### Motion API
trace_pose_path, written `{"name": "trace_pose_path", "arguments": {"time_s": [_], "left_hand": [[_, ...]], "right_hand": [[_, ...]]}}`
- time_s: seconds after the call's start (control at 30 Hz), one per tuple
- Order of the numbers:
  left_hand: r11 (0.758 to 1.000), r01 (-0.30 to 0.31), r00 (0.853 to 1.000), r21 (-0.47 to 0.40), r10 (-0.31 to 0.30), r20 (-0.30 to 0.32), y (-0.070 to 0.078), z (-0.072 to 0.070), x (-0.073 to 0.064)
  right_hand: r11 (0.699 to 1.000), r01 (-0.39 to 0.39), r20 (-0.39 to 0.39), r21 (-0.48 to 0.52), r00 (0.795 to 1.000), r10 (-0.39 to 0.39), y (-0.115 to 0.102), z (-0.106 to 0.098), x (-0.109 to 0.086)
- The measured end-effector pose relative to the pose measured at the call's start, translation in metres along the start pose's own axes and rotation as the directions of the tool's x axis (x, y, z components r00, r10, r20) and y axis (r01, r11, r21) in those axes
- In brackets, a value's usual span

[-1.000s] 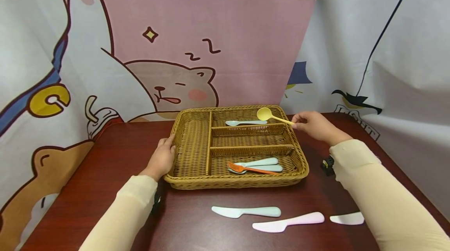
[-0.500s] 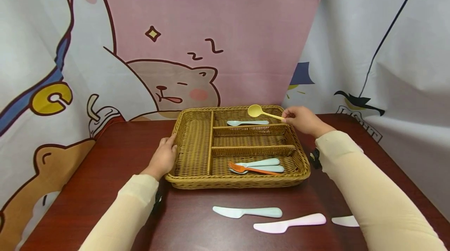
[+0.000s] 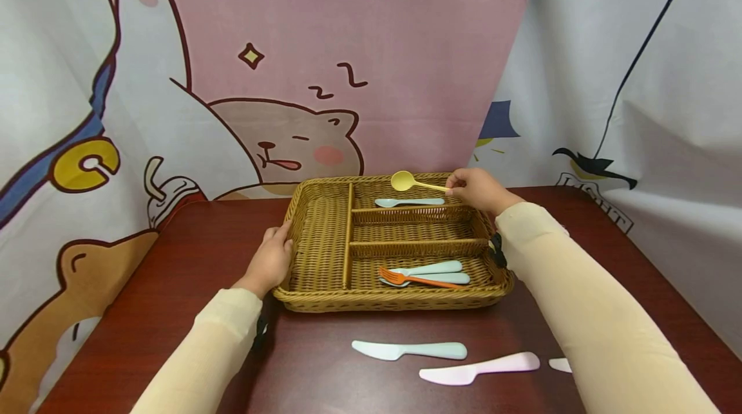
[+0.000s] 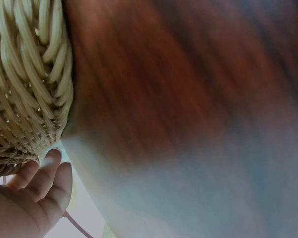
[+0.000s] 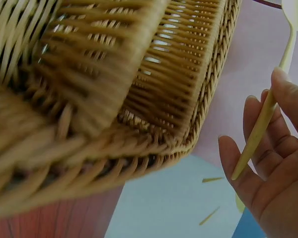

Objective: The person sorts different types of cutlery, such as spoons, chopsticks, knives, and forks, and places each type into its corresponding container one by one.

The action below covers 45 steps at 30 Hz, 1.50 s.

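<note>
My right hand [image 3: 480, 190] pinches the handle of a yellow spoon [image 3: 402, 181] between thumb and fingers, bowl pointing left. The spoon is held over the back compartment of a woven cutlery tray [image 3: 382, 301]. In the right wrist view the thumb presses the spoon's handle [image 5: 260, 124] against the fingers. A pale blue spoon [image 3: 408, 202] lies in that back compartment. My left hand [image 3: 269, 263] rests against the tray's left side; the left wrist view has its relaxed fingers [image 4: 52, 181] at the woven wall. The front compartment holds an orange fork [image 3: 423, 279] on pale blue cutlery [image 3: 435, 268].
On the dark red table [image 3: 191, 259], in front of the tray, lie a pale green knife [image 3: 408, 350] and a pink knife [image 3: 478, 368]. A white blade [image 3: 559, 365] shows partly from under the right sleeve. A printed cloth [image 3: 417, 60] hangs behind the table.
My right hand has moved left with the yellow spoon, from the tray's right edge to over the back compartment. The left hand stays at the tray's left side.
</note>
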<state>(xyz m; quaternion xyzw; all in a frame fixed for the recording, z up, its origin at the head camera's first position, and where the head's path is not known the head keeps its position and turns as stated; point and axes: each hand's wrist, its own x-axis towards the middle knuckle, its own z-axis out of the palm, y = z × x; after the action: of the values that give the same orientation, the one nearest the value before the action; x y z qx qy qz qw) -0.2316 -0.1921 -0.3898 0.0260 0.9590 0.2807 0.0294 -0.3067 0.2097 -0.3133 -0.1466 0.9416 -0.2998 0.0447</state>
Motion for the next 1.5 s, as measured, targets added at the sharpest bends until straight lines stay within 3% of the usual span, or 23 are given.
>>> {"name": "trace_pose_path", "arguments": {"time_s": [0.5, 0.9, 1.5], "left_hand": [[1.000, 0.002, 1.000, 0.011, -0.002, -0.017, -0.002, 0.003, 0.002], [1.000, 0.010, 1.000, 0.012, -0.010, -0.013, -0.001, 0.003, 0.001], [1.000, 0.027, 0.999, 0.001, -0.027, -0.020, 0.000, 0.003, 0.001]], "right_hand": [[1.000, -0.019, 0.006, -0.013, 1.000, 0.020, -0.012, 0.021, 0.023], [0.997, -0.046, 0.000, -0.067, 0.999, 0.046, -0.009, 0.034, 0.028], [0.993, -0.068, 0.064, -0.094, 0.995, 0.074, -0.007, 0.044, 0.036]]}}
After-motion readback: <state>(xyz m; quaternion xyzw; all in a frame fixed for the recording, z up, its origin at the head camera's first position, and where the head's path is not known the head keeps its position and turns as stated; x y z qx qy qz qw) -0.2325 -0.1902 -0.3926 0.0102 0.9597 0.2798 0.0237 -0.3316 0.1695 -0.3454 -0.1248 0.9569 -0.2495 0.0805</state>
